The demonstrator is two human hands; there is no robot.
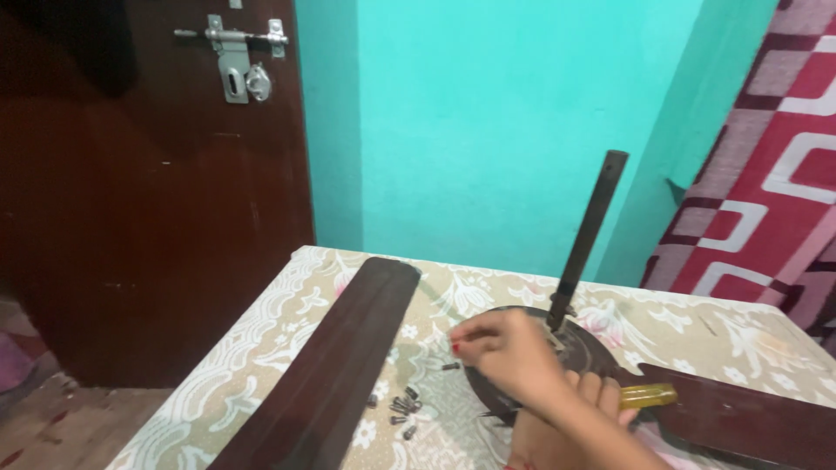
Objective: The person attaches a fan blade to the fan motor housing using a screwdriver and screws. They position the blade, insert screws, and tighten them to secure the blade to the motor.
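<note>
Just left of the dark fan motor housing [522,357], the right hand [505,348] reaches leftward with fingertips pressed together, apparently pinching something too small to make out. A loose screw [450,366] lies on the patterned tablecloth [261,348] just below those fingertips, with more screws [401,407] clustered lower left beside the long blade [340,365]. Behind the right forearm, the left hand [601,396] is closed round a yellow-handled screwdriver [649,397] whose handle points right.

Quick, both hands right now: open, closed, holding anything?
Right hand: fingers pinched over the fan motor, above the loose screws; whether it holds a screw cannot be told.
Left hand: closed on a yellow-handled screwdriver.
</note>
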